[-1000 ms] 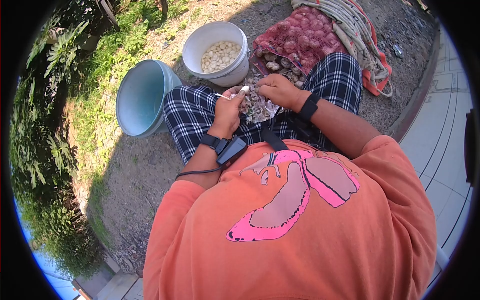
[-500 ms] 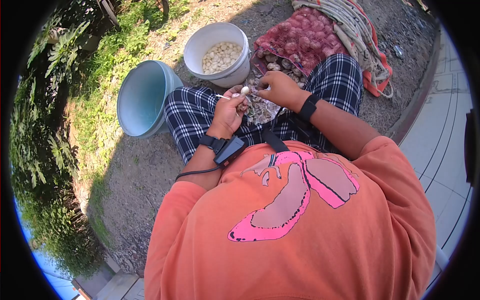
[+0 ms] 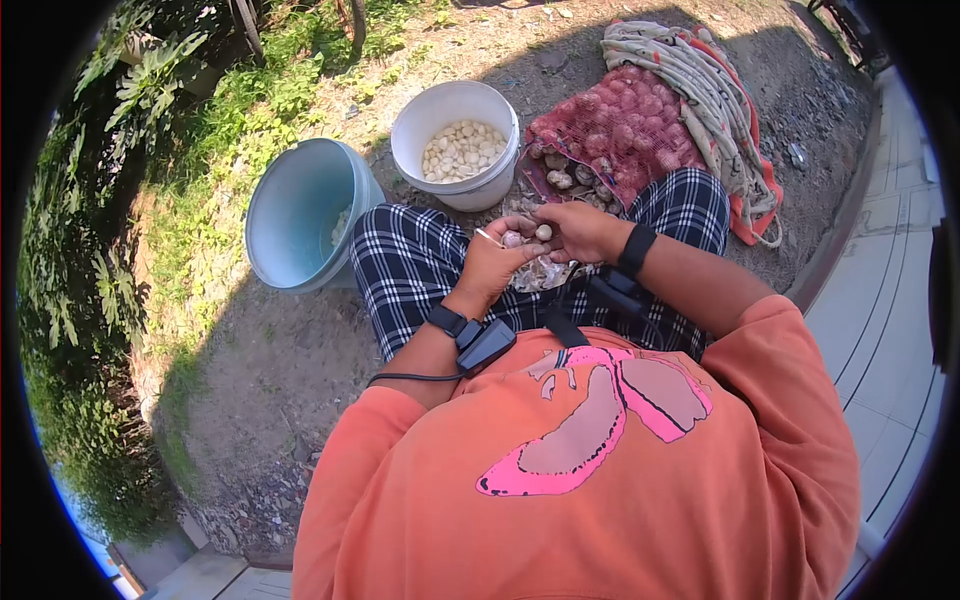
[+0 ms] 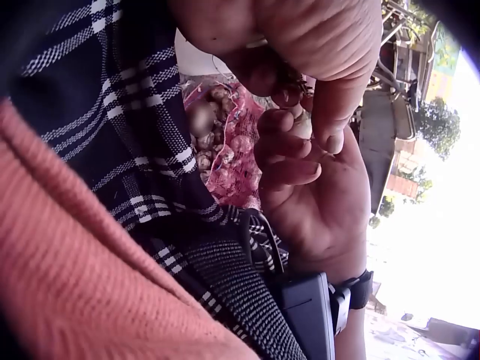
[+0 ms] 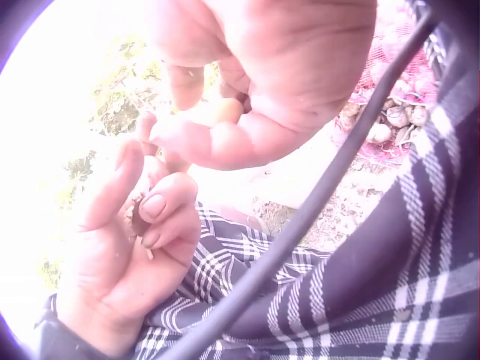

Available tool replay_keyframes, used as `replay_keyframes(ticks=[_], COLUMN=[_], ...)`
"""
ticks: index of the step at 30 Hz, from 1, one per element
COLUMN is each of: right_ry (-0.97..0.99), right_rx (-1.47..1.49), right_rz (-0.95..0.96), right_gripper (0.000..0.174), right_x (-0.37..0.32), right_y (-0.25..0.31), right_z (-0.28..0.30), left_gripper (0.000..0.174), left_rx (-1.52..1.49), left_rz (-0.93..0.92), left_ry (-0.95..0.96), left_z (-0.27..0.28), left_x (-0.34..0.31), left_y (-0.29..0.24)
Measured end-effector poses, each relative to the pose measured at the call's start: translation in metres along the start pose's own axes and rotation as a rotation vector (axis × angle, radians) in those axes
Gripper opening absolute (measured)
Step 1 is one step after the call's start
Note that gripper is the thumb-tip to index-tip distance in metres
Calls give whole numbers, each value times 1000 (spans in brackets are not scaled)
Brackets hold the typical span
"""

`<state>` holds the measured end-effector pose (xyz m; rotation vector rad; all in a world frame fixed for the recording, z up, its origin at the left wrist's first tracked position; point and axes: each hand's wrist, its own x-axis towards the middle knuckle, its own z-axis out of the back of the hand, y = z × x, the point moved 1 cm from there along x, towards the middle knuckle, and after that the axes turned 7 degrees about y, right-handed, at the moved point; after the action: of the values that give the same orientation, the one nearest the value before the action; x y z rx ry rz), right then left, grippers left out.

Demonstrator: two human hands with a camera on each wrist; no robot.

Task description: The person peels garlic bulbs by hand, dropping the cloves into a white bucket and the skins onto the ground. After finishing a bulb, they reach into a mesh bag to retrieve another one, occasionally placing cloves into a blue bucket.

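Observation:
In the head view my two hands meet over my lap. My left hand (image 3: 492,262) curls round a garlic bulb (image 3: 512,239), and a thin white stick (image 3: 488,237) juts out past its fingers. My right hand (image 3: 585,232) pinches a pale, round garlic clove (image 3: 543,232) close beside that bulb. In the right wrist view this clove (image 5: 217,112) shows between the right thumb and fingers, partly hidden. Below it, the left hand (image 5: 112,247) grips something small and dark. Loose garlic skins (image 3: 540,274) lie under the hands.
A white bucket (image 3: 405,140) holds many peeled cloves. Left of it stands a blue bucket (image 3: 262,225) with something pale inside. Unpeeled garlic fills a red mesh bag (image 3: 640,120) at the right, beside a bundled cloth (image 3: 700,100). Plaid-covered knees (image 3: 400,245) flank the hands.
The right hand has come in against the left and now holds a round clove; half a second ago it was apart. A white clove showed at the left fingertips before. The head view has tilted up.

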<state>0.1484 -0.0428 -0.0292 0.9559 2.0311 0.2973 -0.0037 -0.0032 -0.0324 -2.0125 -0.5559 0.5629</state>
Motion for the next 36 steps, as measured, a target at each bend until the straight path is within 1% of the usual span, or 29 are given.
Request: replay_keyframes(ticks=[2,3,4,6,7,8,10,11,12,14,16,18,22,24,25,27,28,30,32,33,34,35,36], right_ry=[-74,-155,-153,-173,-98,-103,-200,-162,-172,-147,-132,-219,-214,-216,-213,-180,-177,-247,-268,-268,-269,-269,-312], right_rx=[-106,-88,-96,-117,-35,-38,-1,40,38,92,71,52,49,25,18,101,95,55,38,53,72,68,52], right_rz=[-6,18,12,-22,-55,-63,14,18,11,40,20,34,39,70,67,69,66,96,108,206,308,307,336], right_gripper=[21,18,18,17,17,17,17,18,18,19,20,19,17,14,14,13,13,18,21,20,21,21,24], right_x=[2,4,5,7,7,8,8,10,10,13,14,16,27,30,32,36,37,39,38,43,46,43,39], right_y=[8,10,13,21,26,28,32,34,33,34,35,36,43,45,44,42,41,39,50,65,80,95,110], right_z=[4,5,5,11,9,7,2,5,5,2,0,-5,-12,-20,-21,-21,-22,-21,-32,-36,-39,-46,-53], left_gripper=[25,23,23,23,25,25,26,25,25,23,23,23,23,25,23,23,23,22,20,19,19,20,21], left_rx=[-74,-45,-51,-211,-241,-250,-242,-243,-254,-214,-242,-262,-294,-251,-291,-292,-289,-297,-223,-256,-259,-196,-135], left_rz=[52,88,82,52,60,61,135,175,177,215,209,177,187,189,195,183,177,159,181,231,229,234,240], left_ry=[-42,-65,-71,-121,-133,-137,-142,-173,-171,-224,-235,-232,-235,-219,-233,-235,-232,-226,-236,-229,-228,-211,-197], left_z=[4,12,14,16,17,18,18,17,17,18,18,19,18,19,19,19,19,20,15,13,14,15,17], left_x=[-1,1,2,3,3,3,3,3,2,2,2,2,2,2,1,1,1,2,-1,-3,-2,0,1], left_y=[0,4,4,4,5,6,7,6,6,5,6,8,9,7,7,7,8,11,4,0,1,4,7])
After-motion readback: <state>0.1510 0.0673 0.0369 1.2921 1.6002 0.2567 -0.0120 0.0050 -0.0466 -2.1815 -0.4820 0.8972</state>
